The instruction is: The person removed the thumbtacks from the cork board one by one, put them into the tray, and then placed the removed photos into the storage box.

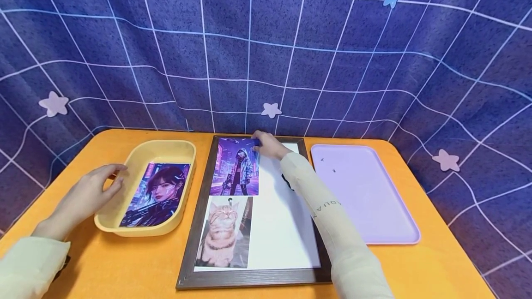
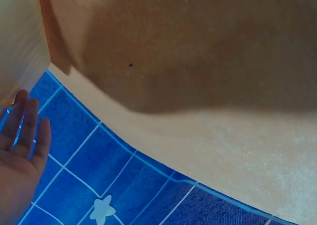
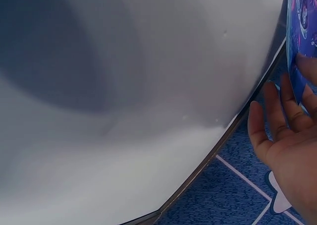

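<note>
My right hand (image 1: 270,145) pinches the upper right corner of a purple city picture (image 1: 237,167), which shows a hooded figure. In the right wrist view its thumb lies on the picture's front, with fingers (image 3: 275,106) behind. This picture lies at the upper left of a white board (image 1: 282,230) in a dark frame. Below it is a cat picture (image 1: 222,234) with a dark pin (image 1: 230,200) at its top. My left hand (image 1: 85,195), fingers loosely bent, is at the left rim of a yellow bin (image 1: 145,230); whether it touches is unclear. Inside the bin lies another picture (image 1: 160,193).
A lilac tray (image 1: 370,197) with small dark bits stands right of the board. Partly under my right sleeve (image 1: 328,216), something black (image 1: 287,182) sits on the board. A blue gridded curtain (image 1: 232,59) hangs behind the orange table (image 1: 120,262).
</note>
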The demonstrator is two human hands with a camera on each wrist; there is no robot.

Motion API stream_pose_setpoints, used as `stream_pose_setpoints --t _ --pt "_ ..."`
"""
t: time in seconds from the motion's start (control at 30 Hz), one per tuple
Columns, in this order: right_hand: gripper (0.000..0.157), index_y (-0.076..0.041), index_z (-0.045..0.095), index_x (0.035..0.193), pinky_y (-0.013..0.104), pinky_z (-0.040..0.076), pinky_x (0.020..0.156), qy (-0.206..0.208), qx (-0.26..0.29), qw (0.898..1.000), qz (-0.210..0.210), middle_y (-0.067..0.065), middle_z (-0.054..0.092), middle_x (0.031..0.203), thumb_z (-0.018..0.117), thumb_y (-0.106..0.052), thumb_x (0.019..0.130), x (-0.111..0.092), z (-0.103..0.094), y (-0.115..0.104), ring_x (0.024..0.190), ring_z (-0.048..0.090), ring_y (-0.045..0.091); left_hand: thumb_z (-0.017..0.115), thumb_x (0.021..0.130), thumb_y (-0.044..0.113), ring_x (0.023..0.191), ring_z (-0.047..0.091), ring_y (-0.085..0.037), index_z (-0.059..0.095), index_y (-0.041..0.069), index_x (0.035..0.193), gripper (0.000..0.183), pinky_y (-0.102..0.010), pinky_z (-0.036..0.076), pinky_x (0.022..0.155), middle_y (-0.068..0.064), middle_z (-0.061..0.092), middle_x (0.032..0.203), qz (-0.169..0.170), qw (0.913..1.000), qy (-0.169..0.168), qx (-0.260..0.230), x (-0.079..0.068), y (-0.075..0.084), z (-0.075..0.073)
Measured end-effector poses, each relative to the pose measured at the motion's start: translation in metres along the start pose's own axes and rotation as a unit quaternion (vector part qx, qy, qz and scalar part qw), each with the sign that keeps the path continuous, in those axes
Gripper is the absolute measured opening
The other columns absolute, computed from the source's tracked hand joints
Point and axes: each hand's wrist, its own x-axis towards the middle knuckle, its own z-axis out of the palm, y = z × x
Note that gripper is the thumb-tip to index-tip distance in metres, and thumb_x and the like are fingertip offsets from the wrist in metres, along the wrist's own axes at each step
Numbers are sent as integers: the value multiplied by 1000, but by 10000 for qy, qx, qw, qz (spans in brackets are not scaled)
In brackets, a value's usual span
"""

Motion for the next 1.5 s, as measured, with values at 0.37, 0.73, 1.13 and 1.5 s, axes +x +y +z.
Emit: stream_pose_setpoints --t 0.37,0.73,1.13,1.5 --pt "30 -1 51 119 34 42 94 194 371 9991 -29 14 57 118 54 -6 89 -3 -3 -3 104 54 22 65 81 5 78 39 20 58 4 110 30 -6 38 65 -8 65 85 -65 9970 316 -702 -2 -7 5" --pt "24 -2 53 113 30 44 79 330 739 9967 -28 13 61 106 54 -5 89 -6 -8 -3 88 54 20 64 83 12 70 39 22 53 -3 111 33 -4 38 57 -18 65 81 -589 9936 -125 -959 4 -11 -11" --pt "23 -5 54 112 31 43 79 636 1008 9926 -244 12 60 108 54 -5 89 -8 -11 -2 88 51 20 59 89 27 65 47 10 54 -3 114 39 -17 41 54 4 61 77 -1438 9750 -964 -1395 3 -17 -14" --pt "23 -4 54 113 25 42 73 657 1380 9880 -236 11 58 102 53 -4 90 -14 -22 -9 84 51 17 52 93 27 70 55 2 46 -5 115 40 -23 50 62 18 58 79 -1958 9293 -1810 -2558 5 -21 -16"
